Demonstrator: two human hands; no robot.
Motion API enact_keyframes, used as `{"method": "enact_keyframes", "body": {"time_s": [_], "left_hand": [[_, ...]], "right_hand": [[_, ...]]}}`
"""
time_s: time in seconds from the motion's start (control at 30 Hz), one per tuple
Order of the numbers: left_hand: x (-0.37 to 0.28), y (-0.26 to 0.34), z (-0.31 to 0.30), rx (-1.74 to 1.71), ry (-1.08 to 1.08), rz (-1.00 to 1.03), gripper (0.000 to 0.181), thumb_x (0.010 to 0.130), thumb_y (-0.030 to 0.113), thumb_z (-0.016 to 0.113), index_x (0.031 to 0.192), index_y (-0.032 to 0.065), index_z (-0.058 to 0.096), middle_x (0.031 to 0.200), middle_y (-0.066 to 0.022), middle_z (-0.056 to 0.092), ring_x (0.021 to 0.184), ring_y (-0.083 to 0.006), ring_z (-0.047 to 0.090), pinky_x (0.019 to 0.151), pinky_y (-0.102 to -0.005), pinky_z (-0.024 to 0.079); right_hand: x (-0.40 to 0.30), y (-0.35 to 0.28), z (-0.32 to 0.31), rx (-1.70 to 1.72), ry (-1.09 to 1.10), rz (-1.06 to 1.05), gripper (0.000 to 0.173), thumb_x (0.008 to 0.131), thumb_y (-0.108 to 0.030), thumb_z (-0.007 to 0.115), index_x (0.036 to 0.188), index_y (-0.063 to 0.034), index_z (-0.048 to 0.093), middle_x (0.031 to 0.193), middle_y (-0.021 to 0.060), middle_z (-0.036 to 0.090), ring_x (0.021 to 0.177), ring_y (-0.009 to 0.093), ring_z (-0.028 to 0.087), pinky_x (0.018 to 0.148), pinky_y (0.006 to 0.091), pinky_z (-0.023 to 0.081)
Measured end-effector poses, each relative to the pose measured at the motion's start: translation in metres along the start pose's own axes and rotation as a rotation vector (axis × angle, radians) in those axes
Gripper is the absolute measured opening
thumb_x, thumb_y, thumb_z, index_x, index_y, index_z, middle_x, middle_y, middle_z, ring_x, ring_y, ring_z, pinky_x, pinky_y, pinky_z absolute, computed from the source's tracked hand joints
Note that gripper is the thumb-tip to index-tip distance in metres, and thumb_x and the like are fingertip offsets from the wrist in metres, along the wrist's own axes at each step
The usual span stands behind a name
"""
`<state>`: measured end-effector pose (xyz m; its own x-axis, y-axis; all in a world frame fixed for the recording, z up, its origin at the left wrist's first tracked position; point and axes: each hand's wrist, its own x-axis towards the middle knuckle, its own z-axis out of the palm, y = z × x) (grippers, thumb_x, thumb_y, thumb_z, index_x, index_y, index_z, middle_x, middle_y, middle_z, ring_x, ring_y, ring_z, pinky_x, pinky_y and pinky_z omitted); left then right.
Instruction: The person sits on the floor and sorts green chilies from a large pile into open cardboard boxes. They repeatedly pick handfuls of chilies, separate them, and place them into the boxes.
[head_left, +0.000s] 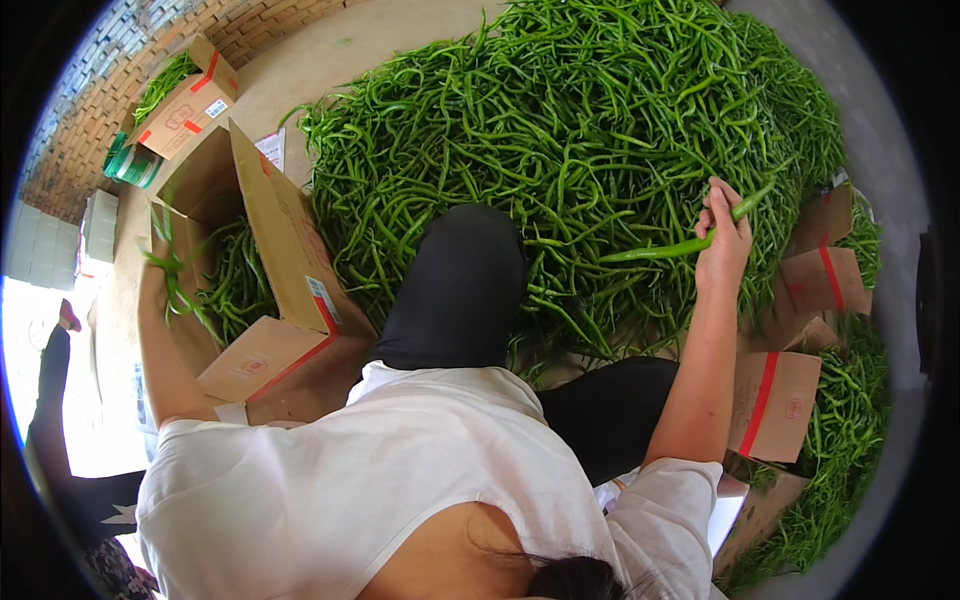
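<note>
My right hand (726, 225) is closed around a long green chili pepper (660, 250), above the right part of a large heap of green chili peppers (555, 142). On the left, my left hand (156, 259) is blurred at the left wall of an open cardboard box (289, 247). Several blurred peppers (174, 281) hang at that hand; its fingers are hard to make out, and whether it grips them I cannot tell. More green peppers (238, 289) lie inside the box.
Another box of peppers (184, 112) stands by the brick wall at the upper left, beside a green and white bucket (135, 166). Cardboard boxes (776, 405) and more peppers (847, 420) are at the right. Part of another person (52, 375) shows at the far left.
</note>
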<state>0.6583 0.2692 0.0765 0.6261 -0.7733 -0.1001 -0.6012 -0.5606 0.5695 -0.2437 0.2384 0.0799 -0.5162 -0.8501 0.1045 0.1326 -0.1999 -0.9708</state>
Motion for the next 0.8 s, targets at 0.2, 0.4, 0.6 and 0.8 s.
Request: {"method": "enact_keyframes", "body": {"time_s": [0.2,0.4,0.6,0.8], "left_hand": [[-0.006,0.097,0.067,0.466,0.254,0.384,0.035,0.089,0.025,0.06,0.114,0.0013,0.062,0.102,-0.0172,0.067,0.099,-0.0287,0.064,0.086,-0.0372,0.047],[-0.105,0.376,0.29,-0.143,-0.408,1.072,0.026,0.093,0.015,0.056,0.116,0.0047,0.061,0.11,-0.0083,0.065,0.103,-0.0183,0.062,0.091,-0.0312,0.047],[-0.113,0.476,0.527,0.273,-0.716,1.399,0.037,0.089,0.011,0.057,0.126,0.0091,0.053,0.124,-0.0126,0.056,0.114,-0.0302,0.054,0.095,-0.0427,0.046],[-0.1,0.507,0.636,0.744,-0.735,1.446,0.072,0.072,-0.004,0.068,0.137,0.0075,0.04,0.137,-0.0139,0.045,0.124,-0.034,0.044,0.099,-0.0434,0.044]], "right_hand": [[-0.018,-0.015,-0.03,0.012,0.044,-0.065,0.024,0.091,-0.016,0.062,0.11,-0.0002,0.062,0.08,0.0006,0.052,0.063,0.007,0.043,0.053,0.0221,0.033],[-0.033,-0.017,-0.035,-0.141,0.054,-0.048,0.022,0.093,-0.016,0.058,0.108,0.0004,0.06,0.073,-0.0002,0.049,0.058,0.006,0.041,0.053,0.0219,0.031],[-0.039,-0.023,-0.046,-0.302,0.095,-0.017,0.017,0.092,-0.013,0.056,0.103,-0.001,0.061,0.067,-0.0023,0.045,0.057,0.005,0.036,0.052,0.021,0.026],[-0.037,-0.01,-0.081,-0.302,0.217,0.071,0.014,0.091,-0.012,0.057,0.1,-0.0015,0.06,0.072,-0.0017,0.047,0.059,0.005,0.037,0.053,0.0207,0.026]]}}
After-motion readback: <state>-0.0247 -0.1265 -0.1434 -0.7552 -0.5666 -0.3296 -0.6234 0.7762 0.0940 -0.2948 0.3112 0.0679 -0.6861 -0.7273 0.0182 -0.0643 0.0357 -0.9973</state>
